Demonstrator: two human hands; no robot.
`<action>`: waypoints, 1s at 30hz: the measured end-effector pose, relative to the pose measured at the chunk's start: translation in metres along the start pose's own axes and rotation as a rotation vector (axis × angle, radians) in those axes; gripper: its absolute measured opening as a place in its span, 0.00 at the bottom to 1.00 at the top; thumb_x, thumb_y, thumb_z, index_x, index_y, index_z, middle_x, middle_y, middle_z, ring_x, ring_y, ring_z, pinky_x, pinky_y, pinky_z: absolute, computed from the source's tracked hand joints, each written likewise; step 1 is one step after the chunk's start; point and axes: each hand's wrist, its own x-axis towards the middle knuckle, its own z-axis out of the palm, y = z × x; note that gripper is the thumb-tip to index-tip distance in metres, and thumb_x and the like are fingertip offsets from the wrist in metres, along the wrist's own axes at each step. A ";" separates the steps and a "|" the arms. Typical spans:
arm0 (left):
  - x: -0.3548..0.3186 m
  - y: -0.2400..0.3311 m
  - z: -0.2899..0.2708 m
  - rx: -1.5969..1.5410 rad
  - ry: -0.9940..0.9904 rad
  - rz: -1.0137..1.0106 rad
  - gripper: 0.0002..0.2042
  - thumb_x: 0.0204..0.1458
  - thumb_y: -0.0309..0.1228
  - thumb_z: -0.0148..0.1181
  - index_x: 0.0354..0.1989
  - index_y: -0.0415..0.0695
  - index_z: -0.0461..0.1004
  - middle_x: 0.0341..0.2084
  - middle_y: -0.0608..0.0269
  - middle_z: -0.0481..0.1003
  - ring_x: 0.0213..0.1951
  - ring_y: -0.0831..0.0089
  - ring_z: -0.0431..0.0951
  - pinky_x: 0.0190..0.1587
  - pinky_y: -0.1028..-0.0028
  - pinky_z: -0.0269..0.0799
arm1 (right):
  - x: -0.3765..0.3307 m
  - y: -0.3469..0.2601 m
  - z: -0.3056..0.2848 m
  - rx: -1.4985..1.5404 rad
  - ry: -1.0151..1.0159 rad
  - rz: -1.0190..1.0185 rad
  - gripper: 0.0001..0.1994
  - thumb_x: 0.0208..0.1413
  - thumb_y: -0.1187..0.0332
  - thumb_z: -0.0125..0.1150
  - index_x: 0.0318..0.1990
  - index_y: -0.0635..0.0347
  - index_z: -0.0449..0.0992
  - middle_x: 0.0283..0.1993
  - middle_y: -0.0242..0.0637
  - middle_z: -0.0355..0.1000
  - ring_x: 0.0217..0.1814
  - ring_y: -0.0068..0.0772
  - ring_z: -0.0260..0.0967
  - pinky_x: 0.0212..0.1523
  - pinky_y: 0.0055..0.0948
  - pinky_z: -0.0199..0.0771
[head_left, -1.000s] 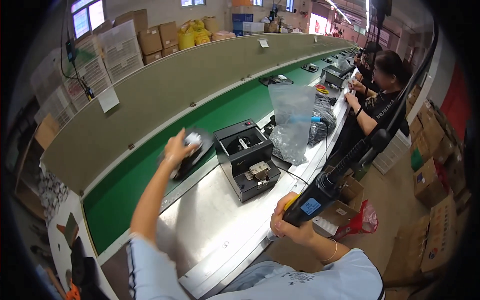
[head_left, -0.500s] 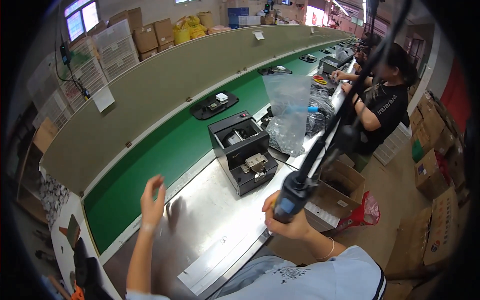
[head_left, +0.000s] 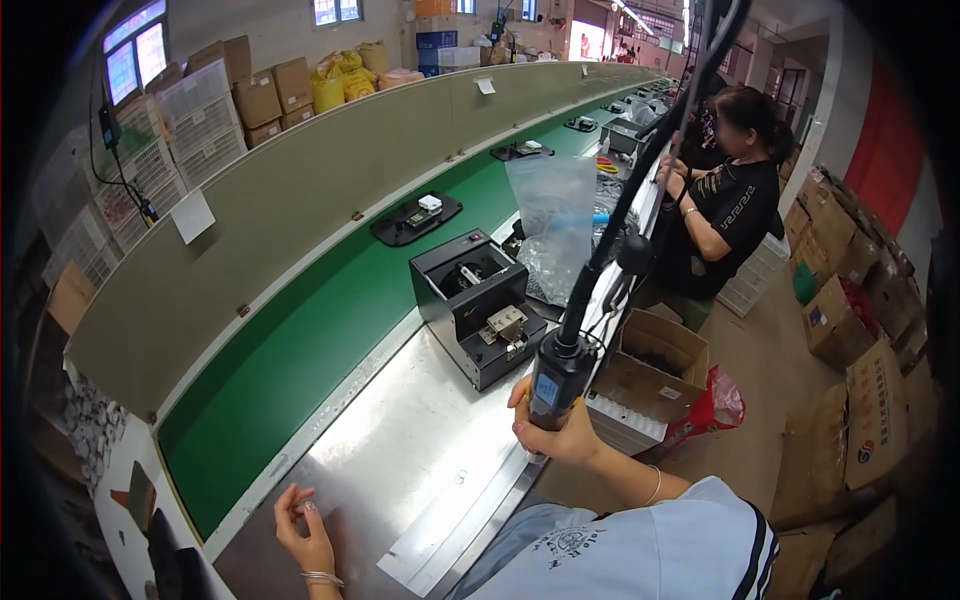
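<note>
My right hand [head_left: 563, 440] is wrapped round a black electric screwdriver [head_left: 553, 362] that hangs from a dark cord and points down over the bench's near edge. To its left stands a black screw feeder [head_left: 468, 335] with an open top, a metal block at its front and a red switch. My left hand [head_left: 305, 530] is low over the metal bench [head_left: 385, 420], fingers curved and apart, holding nothing. Whether it touches the bench I cannot tell. Two small rings [head_left: 460, 477] lie on the bench between my hands.
Beyond the bench runs a green conveyor belt [head_left: 300, 430], carrying a black plate with a white part [head_left: 415, 218]. A clear plastic bag [head_left: 550, 205] stands behind the feeder. A co-worker [head_left: 735, 200] works farther along the right side. An open carton [head_left: 655, 370] sits beside my right arm.
My left hand has dropped from near the belt's edge down toward the near part of the bench. My right hand keeps hold of the screwdriver, and the view has shifted slightly.
</note>
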 end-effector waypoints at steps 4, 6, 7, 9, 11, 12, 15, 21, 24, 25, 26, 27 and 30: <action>-0.003 -0.006 -0.003 -0.063 -0.001 -0.068 0.16 0.51 0.21 0.49 0.49 0.37 0.69 0.35 0.59 0.76 0.30 0.80 0.69 0.35 0.79 0.64 | -0.005 0.010 0.005 -0.020 0.114 -0.042 0.13 0.48 0.85 0.52 0.41 0.67 0.62 0.21 0.30 0.62 0.16 0.17 0.59 0.17 0.19 0.61; -0.002 -0.007 -0.003 -0.057 0.007 -0.058 0.16 0.49 0.21 0.50 0.49 0.37 0.69 0.34 0.58 0.76 0.30 0.78 0.70 0.34 0.79 0.65 | -0.003 0.009 0.008 -0.011 0.120 -0.060 0.13 0.48 0.85 0.52 0.41 0.67 0.62 0.20 0.31 0.62 0.16 0.18 0.59 0.17 0.19 0.61; -0.002 -0.007 -0.003 -0.064 0.012 -0.042 0.16 0.49 0.21 0.50 0.49 0.37 0.69 0.34 0.59 0.76 0.30 0.79 0.70 0.34 0.78 0.65 | -0.002 0.008 0.010 -0.023 0.154 -0.050 0.12 0.48 0.85 0.51 0.41 0.67 0.62 0.20 0.31 0.62 0.15 0.18 0.59 0.16 0.20 0.61; -0.002 -0.005 -0.004 -0.075 0.017 -0.024 0.16 0.49 0.21 0.50 0.48 0.37 0.69 0.34 0.59 0.76 0.29 0.79 0.70 0.34 0.78 0.65 | -0.001 0.006 0.014 -0.037 0.190 -0.042 0.12 0.48 0.85 0.51 0.41 0.68 0.62 0.21 0.31 0.62 0.15 0.18 0.59 0.16 0.20 0.61; -0.002 -0.003 -0.004 -0.101 -0.002 -0.052 0.15 0.49 0.22 0.50 0.47 0.37 0.70 0.34 0.59 0.76 0.29 0.79 0.70 0.34 0.78 0.65 | -0.001 0.006 0.015 -0.032 0.216 -0.062 0.12 0.48 0.85 0.51 0.40 0.68 0.62 0.21 0.31 0.62 0.15 0.18 0.59 0.16 0.20 0.61; -0.002 -0.004 -0.005 -0.102 -0.001 -0.050 0.15 0.49 0.22 0.50 0.47 0.37 0.70 0.34 0.59 0.76 0.29 0.79 0.70 0.34 0.78 0.65 | -0.001 0.007 0.016 -0.033 0.217 -0.065 0.12 0.48 0.85 0.51 0.40 0.68 0.62 0.21 0.31 0.62 0.15 0.18 0.59 0.16 0.20 0.61; -0.003 -0.006 -0.005 -0.107 -0.033 -0.057 0.13 0.53 0.23 0.50 0.48 0.36 0.69 0.34 0.61 0.76 0.29 0.83 0.67 0.33 0.82 0.62 | -0.001 0.008 0.019 -0.027 0.288 -0.068 0.11 0.48 0.85 0.51 0.40 0.68 0.63 0.20 0.30 0.62 0.15 0.18 0.59 0.16 0.20 0.62; -0.004 -0.005 -0.006 -0.122 -0.017 -0.038 0.13 0.53 0.22 0.49 0.47 0.37 0.69 0.33 0.62 0.76 0.29 0.83 0.67 0.32 0.82 0.62 | -0.003 0.012 0.023 -0.101 0.394 -0.118 0.11 0.48 0.84 0.52 0.40 0.67 0.63 0.19 0.29 0.61 0.13 0.17 0.58 0.16 0.20 0.62; -0.005 -0.002 -0.005 -0.133 -0.026 -0.038 0.13 0.53 0.23 0.50 0.47 0.37 0.70 0.34 0.62 0.76 0.30 0.83 0.68 0.33 0.82 0.63 | -0.004 0.012 0.025 -0.113 0.424 -0.121 0.11 0.48 0.84 0.52 0.40 0.67 0.63 0.19 0.28 0.62 0.14 0.16 0.58 0.16 0.20 0.62; -0.005 -0.001 -0.005 -0.129 -0.023 -0.021 0.12 0.53 0.23 0.50 0.47 0.37 0.70 0.34 0.62 0.76 0.30 0.82 0.68 0.33 0.82 0.63 | -0.004 0.011 0.025 -0.123 0.431 -0.123 0.11 0.48 0.84 0.52 0.40 0.67 0.63 0.19 0.28 0.62 0.14 0.16 0.58 0.16 0.19 0.62; -0.004 0.000 -0.006 -0.125 -0.019 -0.006 0.12 0.53 0.23 0.50 0.47 0.37 0.70 0.33 0.62 0.76 0.31 0.82 0.69 0.34 0.82 0.64 | -0.005 0.012 0.026 -0.133 0.438 -0.125 0.11 0.48 0.84 0.51 0.40 0.67 0.63 0.19 0.28 0.62 0.14 0.16 0.59 0.16 0.19 0.62; -0.004 -0.001 -0.007 -0.122 -0.019 -0.006 0.12 0.53 0.23 0.50 0.47 0.37 0.70 0.33 0.62 0.76 0.31 0.82 0.69 0.34 0.82 0.64 | -0.005 0.012 0.026 -0.131 0.437 -0.124 0.11 0.48 0.84 0.51 0.40 0.67 0.63 0.19 0.28 0.62 0.14 0.16 0.59 0.16 0.19 0.62; -0.005 -0.002 -0.007 -0.104 -0.013 -0.014 0.12 0.54 0.23 0.50 0.46 0.38 0.70 0.33 0.62 0.76 0.32 0.81 0.70 0.34 0.81 0.64 | -0.005 0.012 0.026 -0.120 0.431 -0.132 0.11 0.48 0.83 0.51 0.40 0.67 0.63 0.19 0.29 0.62 0.14 0.16 0.59 0.16 0.19 0.62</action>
